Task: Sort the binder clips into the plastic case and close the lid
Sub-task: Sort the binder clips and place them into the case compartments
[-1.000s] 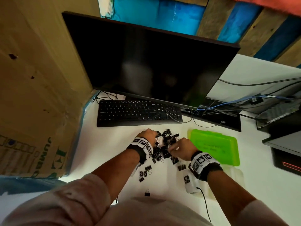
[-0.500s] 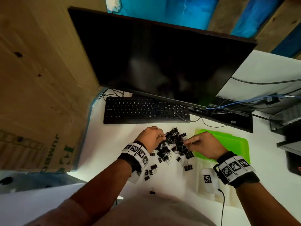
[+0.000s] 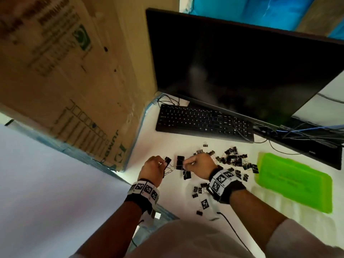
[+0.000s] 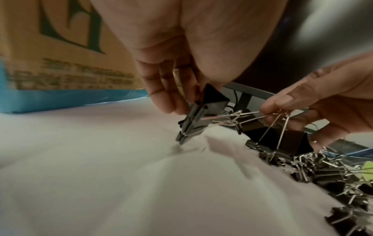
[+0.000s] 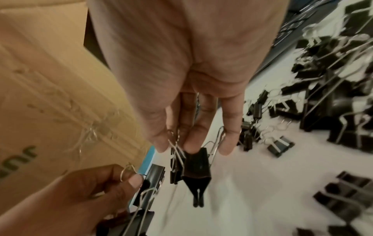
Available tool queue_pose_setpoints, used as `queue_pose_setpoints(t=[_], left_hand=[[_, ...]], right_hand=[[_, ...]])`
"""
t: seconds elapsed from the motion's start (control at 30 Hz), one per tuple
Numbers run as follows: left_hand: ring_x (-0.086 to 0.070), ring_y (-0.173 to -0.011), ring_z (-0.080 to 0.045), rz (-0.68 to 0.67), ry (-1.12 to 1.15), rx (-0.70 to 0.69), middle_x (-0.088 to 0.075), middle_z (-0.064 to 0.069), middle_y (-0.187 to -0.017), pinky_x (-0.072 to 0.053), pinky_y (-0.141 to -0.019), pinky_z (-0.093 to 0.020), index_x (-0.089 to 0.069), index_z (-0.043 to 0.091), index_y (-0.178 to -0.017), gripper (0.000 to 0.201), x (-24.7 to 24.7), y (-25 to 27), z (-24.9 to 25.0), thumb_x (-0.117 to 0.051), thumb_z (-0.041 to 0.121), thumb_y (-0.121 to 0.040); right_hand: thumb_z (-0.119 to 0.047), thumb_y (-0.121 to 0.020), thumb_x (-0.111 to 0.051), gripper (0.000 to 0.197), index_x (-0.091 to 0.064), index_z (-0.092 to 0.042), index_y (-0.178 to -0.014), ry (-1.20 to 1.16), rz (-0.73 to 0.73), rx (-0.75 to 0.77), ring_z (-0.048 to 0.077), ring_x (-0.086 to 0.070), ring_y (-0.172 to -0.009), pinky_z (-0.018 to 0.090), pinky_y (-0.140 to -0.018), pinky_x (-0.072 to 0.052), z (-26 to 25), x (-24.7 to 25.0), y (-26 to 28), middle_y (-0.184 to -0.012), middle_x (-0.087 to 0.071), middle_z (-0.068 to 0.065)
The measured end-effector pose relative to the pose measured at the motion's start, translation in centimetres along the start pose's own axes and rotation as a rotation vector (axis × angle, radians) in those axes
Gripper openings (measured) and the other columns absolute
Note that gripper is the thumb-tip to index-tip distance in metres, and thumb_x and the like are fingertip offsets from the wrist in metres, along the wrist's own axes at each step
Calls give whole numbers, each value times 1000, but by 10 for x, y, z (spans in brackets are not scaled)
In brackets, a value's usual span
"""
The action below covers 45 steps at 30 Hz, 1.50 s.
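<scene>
Several black binder clips (image 3: pixel 232 160) lie heaped on the white desk, left of the green plastic case (image 3: pixel 294 180), whose lid is down. My left hand (image 3: pixel 153 169) pinches large black clips (image 4: pixel 201 115) by their bodies and wire handles, just above the desk. My right hand (image 3: pixel 200 164) pinches the wire handles of other large clips (image 5: pixel 196 167), which hang below its fingers. The two hands are close together, left of the heap.
A black keyboard (image 3: pixel 202 122) and a dark monitor (image 3: pixel 242 62) stand behind the clips. A big cardboard box (image 3: pixel 70 75) walls the left side. Cables (image 3: pixel 297 131) run at the back right. A few small clips (image 3: pixel 199 189) lie near my right wrist.
Both hands have moved left out of the heap, each carrying large clips. The head view has swung left, so the green case now sits further right.
</scene>
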<state>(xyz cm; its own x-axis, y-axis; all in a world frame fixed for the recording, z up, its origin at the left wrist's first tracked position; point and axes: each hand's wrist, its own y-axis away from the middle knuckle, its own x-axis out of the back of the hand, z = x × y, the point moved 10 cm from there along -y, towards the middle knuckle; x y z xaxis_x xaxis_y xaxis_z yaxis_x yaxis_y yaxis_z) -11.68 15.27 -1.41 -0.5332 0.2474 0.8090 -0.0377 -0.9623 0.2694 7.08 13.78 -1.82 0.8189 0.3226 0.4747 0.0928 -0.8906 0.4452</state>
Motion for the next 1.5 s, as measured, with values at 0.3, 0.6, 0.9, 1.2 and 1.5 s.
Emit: queue_pose_setpoints(t=[0.3, 0.6, 0.9, 1.2, 1.5], left_hand=[[-59, -97, -26, -58, -196, -77, -59, -3, -110, -53, -78, -40, -45, 28, -126, 35, -8, 9, -14, -49, 28, -92], [-54, -104, -19, -27, -11, -271, -48, -1, -121, -50, -93, -37, -46, 22, -130, 44, -10, 26, -4, -60, 27, -88], [-47, -120, -18, -693, -162, -431, -26, 10, -140, -45, -102, -38, -20, 37, -140, 99, -132, 83, 58, -83, 36, -64], [-63, -93, -31, -552, -162, -411, -27, 1, -139, -50, -84, -38, -31, 23, -131, 51, -149, 58, 90, -59, 31, -89], [-59, -101, -16, -478, 62, -391, -29, 2, -139, -49, -94, -36, -31, 20, -134, 59, -136, 36, 116, -66, 23, -86]], right_hand=[[-27, -78, -74, 21, -72, -21, -99, 53, -133, 56, 11, -63, -94, 26, -91, -50, -17, -50, -2, -106, -71, 1], [-15, -88, -59, 14, -70, -19, -97, 190, 56, 99, 12, -58, -102, 28, -95, -46, 23, 20, 31, -114, -67, 1], [-14, -89, -55, 33, -59, -23, -121, 652, 1, 29, 23, -57, -112, 36, -95, -49, 67, 58, 39, -128, -57, 4], [-19, -91, -48, 37, -52, -29, -126, 864, -98, 105, 29, -58, -106, 42, -80, -52, 79, 24, 55, -119, -56, 3], [-26, -94, -43, 24, -63, -20, -106, 597, 314, 28, 32, -67, -88, 40, -75, -56, 64, 97, 52, -105, -69, 8]])
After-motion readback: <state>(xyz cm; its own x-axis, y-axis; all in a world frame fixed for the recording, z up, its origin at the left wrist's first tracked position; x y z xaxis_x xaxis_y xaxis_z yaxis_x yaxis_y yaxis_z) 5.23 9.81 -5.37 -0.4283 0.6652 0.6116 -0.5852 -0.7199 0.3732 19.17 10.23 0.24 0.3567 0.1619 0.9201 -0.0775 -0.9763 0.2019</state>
